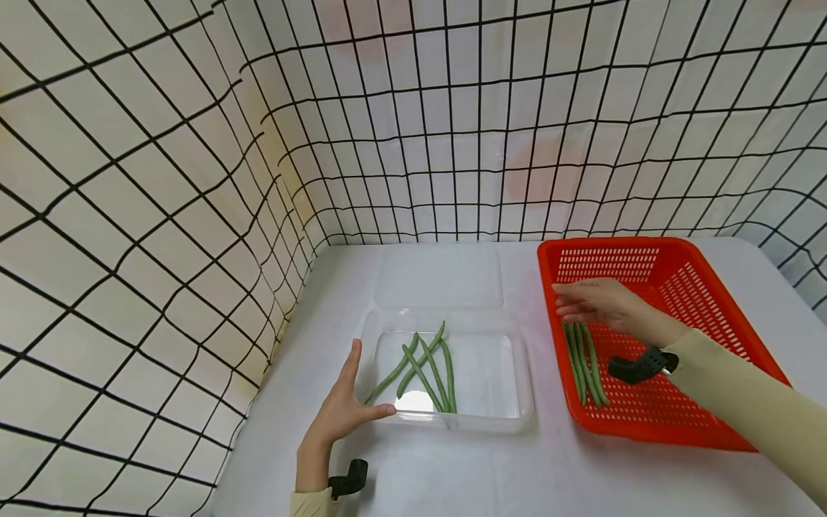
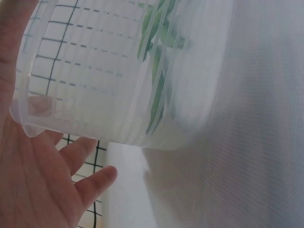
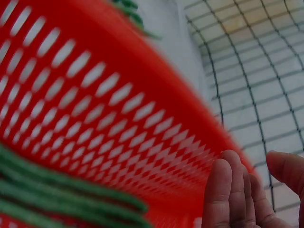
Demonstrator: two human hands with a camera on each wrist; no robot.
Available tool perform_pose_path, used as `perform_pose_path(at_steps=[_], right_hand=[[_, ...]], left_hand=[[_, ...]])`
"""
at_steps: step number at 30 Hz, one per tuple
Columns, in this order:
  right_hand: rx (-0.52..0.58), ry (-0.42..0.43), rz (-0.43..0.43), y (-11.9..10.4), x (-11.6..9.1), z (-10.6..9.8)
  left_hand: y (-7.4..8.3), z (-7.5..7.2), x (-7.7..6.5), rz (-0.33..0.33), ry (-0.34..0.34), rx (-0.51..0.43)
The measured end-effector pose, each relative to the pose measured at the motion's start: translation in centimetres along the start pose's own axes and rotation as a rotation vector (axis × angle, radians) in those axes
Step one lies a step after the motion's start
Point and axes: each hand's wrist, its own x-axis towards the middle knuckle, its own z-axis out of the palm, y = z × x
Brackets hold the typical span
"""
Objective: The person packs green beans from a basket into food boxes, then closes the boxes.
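Five green beans point(image 1: 419, 372), crossed loosely, lie in one clear rectangular plastic container point(image 1: 526, 366), central in the head view. At the container's far side: one flat transparent panel point(image 1: 439, 276), apparently its lid. To the right: one red perforated plastic basket point(image 1: 646, 435), about three green beans point(image 1: 583, 362) laid side by side along its left wall. Left hand point(image 1: 344, 411): at the container's near left corner, thumb on the near rim, forefinger extended along the left side, no clench. Right hand point(image 1: 601, 305): over the basket's left part, at the far ends of the beans there, nothing seen in its fingers. Surroundings: white table cover point(image 1: 452, 467), black wire grid point(image 1: 479, 132).

Left wrist view: the container's translucent wall, beans blurred behind it; left hand against the rim, fingers spread rather than wrapped round. Handling note, judged: a light brace suffices; heavy pressure could flex or slide thin plastic.

Right wrist view: right hand released, fingers straight and together, thumb apart, close to the basket's rim; beans lying low beside the slotted wall. Handling note, judged: closely ranked pods are best parted first, pinched gently at mid-length, with knuckles clear of the rim and neighbouring pods left aligned.
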Motion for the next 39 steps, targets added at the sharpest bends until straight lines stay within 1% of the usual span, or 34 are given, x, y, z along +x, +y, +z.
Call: perform_pose_path(at_steps=[4, 7, 9, 12, 15, 18, 20, 24, 30, 35, 37, 39], right_hand=[[-0.047, 0.041, 0.029, 2.2, 0.3, -2.6], [-0.092, 0.062, 0.065, 3.8, 0.4, -4.2], [-0.117, 0.061, 0.093, 4.6, 0.4, -5.0], [-0.122, 0.044, 0.13, 5.8, 0.6, -5.8], [-0.09, 0.032, 0.181, 6.7, 0.8, -6.2], [-0.065, 0.009, 0.207, 7.6, 0.9, -6.3], [-0.07, -0.018, 0.217, 8.0, 0.8, -6.3], [-0.091, -0.047, 0.215, 8.7, 0.9, -5.6], [-0.124, -0.031, 0.218, 8.7, 0.9, -4.4], [-0.141, -0.053, 0.198, 8.5, 0.8, -3.7], [-0.139, -0.049, 0.203, 8.5, 0.9, -3.4], [-0.128, -0.029, 0.225, 8.4, 0.9, -3.2]], left_hand=[[0.0, 0.0, 0.0, 0.01, 0.005, 0.0], [-0.1, 0.0, 0.0, -0.005, 0.004, 0.008], [-0.1, 0.0, 0.0, -0.017, 0.002, 0.012], [-0.2, 0.0, 0.1, -0.022, 0.001, 0.018], [-0.2, 0.0, 0.0, -0.033, -0.003, 0.019], [-0.1, -0.1, 0.0, -0.034, -0.006, 0.018], [-0.1, -0.1, 0.1, -0.03, -0.007, 0.017], [-0.1, -0.1, 0.0, -0.017, -0.006, 0.019], [0.0, -0.1, 0.1, 0.009, 0.001, 0.021], [0.0, 0.0, 0.1, -0.006, 0.0, 0.016], [0.0, -0.1, 0.0, -0.014, -0.003, 0.018], [0.0, -0.1, 0.1, -0.016, -0.006, 0.018]])
